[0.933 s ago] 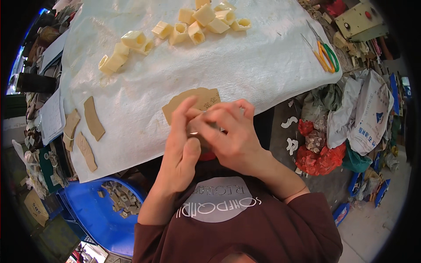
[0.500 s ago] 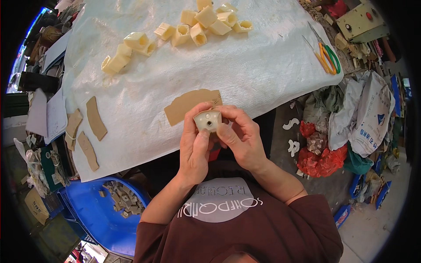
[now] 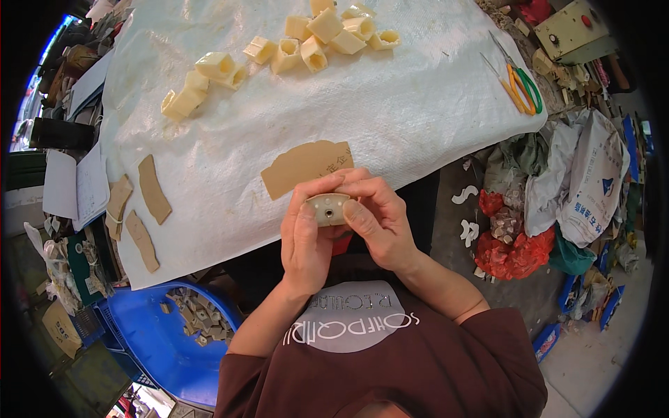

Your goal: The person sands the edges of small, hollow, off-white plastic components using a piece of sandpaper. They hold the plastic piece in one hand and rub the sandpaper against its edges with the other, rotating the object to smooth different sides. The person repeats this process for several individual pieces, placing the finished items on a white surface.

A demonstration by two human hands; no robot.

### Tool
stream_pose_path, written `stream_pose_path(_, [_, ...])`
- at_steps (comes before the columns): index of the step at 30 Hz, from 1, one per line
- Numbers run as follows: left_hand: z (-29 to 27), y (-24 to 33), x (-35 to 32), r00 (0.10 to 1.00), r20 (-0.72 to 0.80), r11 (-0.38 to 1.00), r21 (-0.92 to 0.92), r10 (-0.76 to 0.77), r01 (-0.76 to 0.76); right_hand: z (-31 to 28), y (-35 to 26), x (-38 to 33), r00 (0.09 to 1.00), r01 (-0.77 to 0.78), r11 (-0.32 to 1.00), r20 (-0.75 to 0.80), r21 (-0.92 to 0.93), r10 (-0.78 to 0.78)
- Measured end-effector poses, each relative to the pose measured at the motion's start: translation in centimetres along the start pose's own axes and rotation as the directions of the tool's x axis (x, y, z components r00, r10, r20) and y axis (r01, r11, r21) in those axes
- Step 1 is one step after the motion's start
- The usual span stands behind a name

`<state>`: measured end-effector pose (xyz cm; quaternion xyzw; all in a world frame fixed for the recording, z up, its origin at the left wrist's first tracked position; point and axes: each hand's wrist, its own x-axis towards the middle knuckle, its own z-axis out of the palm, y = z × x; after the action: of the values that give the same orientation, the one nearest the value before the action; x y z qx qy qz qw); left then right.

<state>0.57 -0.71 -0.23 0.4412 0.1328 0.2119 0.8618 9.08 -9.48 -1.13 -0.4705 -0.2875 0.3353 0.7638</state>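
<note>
Both hands hold a small beige block (image 3: 328, 210) in front of my chest, at the near edge of the covered table. Its visible face has a dark, ringed hole in the middle and small pale round spots above. My left hand (image 3: 306, 233) grips its left end, thumb on the face. My right hand (image 3: 376, 223) closes on the right end the same way. The fingers of both hands meet behind it and hide its back. Just beyond them, a brown cardboard piece (image 3: 300, 167) with a wavy upper edge lies on the white sheet (image 3: 390, 118).
Pale yellow hollow blocks (image 3: 325, 26) lie scattered at the far side. Orange- and green-handled scissors (image 3: 521, 87) rest at the right edge. Curved cardboard strips (image 3: 153, 189) lie left. A blue tub (image 3: 157, 348) below holds several small beige pieces. Plastic bags (image 3: 516, 251) crowd the right.
The beige block has tipped in my fingers, so its face looks flatter and wider. Both hands have shifted slightly, uncovering more of the cardboard piece.
</note>
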Motion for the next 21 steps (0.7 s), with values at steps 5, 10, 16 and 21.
stream_pose_path(5, [-0.2,-0.7,-0.2,0.995,0.040,0.980,0.174,0.089,-0.094,0.3,0.8,-0.6,0.992,0.116,0.985,-0.039,-0.127,-0.122])
stream_pose_path(10, [0.6,0.2,0.2,0.997,-0.039,0.997,0.035,-0.068,0.069,0.3,0.7,-0.1,0.989,0.096,0.978,-0.094,-0.185,-0.115])
stream_pose_path(16, [-2.0,0.3,0.2,0.990,0.092,0.994,-0.001,-0.109,0.110,-1.0,-0.3,0.4,0.950,0.276,0.803,0.022,-0.528,-0.312])
stream_pose_path(21, [-2.0,0.9,0.1,0.936,0.222,0.962,0.061,-0.273,0.266,-1.8,-1.3,2.0,0.987,-0.125,0.991,0.104,0.036,0.121])
